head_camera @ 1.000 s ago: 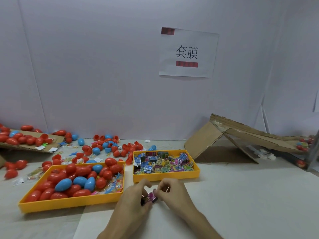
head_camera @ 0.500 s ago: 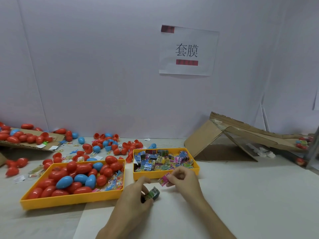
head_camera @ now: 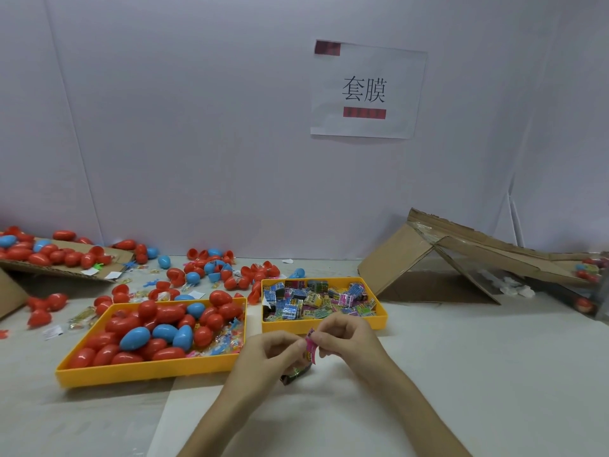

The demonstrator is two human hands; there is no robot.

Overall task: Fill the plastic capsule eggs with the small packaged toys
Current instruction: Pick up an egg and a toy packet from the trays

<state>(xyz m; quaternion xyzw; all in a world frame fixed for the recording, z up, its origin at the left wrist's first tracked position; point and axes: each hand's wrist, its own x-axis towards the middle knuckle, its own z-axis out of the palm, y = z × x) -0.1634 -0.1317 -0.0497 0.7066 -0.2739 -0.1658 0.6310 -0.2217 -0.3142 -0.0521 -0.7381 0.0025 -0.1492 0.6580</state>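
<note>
White table, wall behind. Right hand is pinching a pink packet; left hand is gripping a dark packet, fingers curled.

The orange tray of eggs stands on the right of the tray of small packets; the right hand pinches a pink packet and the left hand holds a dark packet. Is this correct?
Not quite. The head view shows the tray of eggs on the left of the tray of small packets. The rest holds: right hand pinching a pink packet, left hand holding a dark packet.
</note>
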